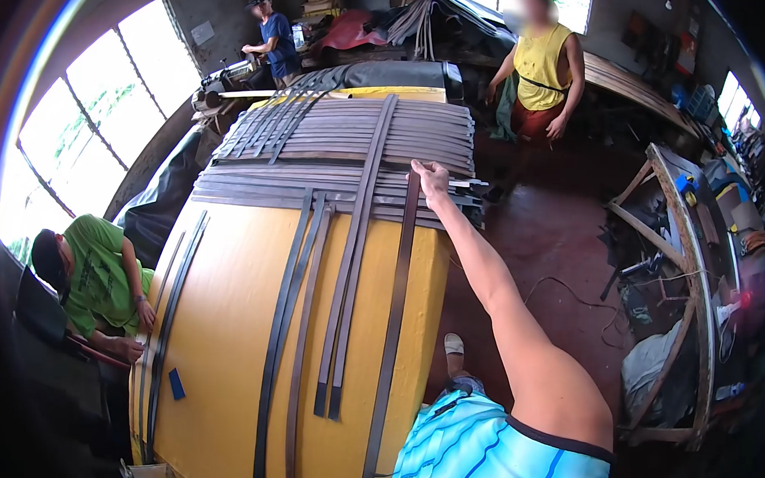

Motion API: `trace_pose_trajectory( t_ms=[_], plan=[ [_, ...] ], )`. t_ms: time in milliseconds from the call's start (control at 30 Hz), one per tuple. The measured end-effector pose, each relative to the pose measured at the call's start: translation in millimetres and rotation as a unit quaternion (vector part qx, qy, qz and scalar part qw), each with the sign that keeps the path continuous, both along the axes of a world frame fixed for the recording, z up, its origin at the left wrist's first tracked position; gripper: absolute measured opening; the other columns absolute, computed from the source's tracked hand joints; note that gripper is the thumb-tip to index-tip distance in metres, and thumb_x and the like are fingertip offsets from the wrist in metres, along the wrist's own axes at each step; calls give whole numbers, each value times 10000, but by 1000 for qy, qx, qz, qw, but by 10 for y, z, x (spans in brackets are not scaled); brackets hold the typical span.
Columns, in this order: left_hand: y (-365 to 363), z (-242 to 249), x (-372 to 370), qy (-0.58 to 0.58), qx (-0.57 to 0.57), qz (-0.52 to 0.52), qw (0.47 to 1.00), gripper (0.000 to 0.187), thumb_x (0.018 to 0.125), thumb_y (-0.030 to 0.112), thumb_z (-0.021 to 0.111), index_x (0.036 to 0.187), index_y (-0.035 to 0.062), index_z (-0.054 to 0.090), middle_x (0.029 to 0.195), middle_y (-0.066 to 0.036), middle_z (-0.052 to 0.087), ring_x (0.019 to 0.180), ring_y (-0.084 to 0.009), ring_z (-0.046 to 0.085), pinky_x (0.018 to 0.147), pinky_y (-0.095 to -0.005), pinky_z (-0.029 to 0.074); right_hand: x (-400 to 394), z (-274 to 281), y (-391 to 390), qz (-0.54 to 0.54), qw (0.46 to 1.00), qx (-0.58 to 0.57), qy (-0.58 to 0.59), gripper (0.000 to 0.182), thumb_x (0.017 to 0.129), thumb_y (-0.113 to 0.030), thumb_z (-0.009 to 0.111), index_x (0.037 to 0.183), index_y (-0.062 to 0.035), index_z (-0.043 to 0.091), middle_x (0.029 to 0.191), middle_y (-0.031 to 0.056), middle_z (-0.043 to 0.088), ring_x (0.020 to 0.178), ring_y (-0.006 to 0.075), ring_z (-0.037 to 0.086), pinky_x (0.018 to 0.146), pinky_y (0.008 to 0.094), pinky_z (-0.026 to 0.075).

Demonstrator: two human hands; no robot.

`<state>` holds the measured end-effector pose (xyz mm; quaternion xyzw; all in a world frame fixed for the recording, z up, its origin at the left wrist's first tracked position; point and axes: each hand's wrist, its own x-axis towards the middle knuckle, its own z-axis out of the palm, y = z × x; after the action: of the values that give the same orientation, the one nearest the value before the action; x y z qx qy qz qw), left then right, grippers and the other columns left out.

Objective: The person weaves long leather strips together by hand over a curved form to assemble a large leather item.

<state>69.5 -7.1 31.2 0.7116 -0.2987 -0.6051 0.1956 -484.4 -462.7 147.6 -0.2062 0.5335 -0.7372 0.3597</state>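
Observation:
My right hand (430,180) reaches out over the far right part of the yellow table (220,318). Its fingers pinch the upper end of a long dark brown strap (397,315), which runs down the table toward me. Left of it lie more long straps: a brown pair (351,280), a single brown one (307,346) and a black pair (285,311). Beyond them, many grey-brown straps (428,127) are laid crosswise in rows, close to my right hand. My left hand is not in view.
A person in green (99,271) leans at the table's left edge, near thin straps and a small blue piece (177,384). A person in yellow (544,68) and one in blue (280,46) stand farther back. A wooden frame (692,292) stands right.

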Motion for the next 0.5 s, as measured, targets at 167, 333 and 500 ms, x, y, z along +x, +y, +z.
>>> trace_pose_trajectory(
  t_ms=[167, 333, 500],
  plan=[
    [139, 63, 45, -13, 1, 27, 1000, 185, 939, 170, 675, 1068, 38, 662, 880, -88, 655, 819, -221, 640, 717, -346, 541, -65, 31, -145, 26, 998, -10, 64, 203, 895, -197, 768, 903, -27, 657, 783, 88, 719, 701, 149, 681, 589, 275, 515],
    [620, 45, 252, -52, 8, 60, 997, 191, 940, 172, 676, 1074, 38, 662, 888, -90, 656, 826, -222, 641, 720, -347, 542, -170, 26, -318, 91, 994, -16, 53, 148, 912, -173, 733, 935, -33, 692, 795, 99, 733, 621, 152, 677, 521, 296, 544],
    [1598, -77, 806, -169, 48, 50, 983, 196, 940, 174, 677, 1081, 37, 662, 896, -91, 658, 833, -223, 642, 723, -347, 543, -294, -139, -446, 117, 978, 43, 169, 206, 899, -268, 754, 851, -70, 725, 783, 25, 721, 619, 85, 633, 528, 272, 529]
  ],
)
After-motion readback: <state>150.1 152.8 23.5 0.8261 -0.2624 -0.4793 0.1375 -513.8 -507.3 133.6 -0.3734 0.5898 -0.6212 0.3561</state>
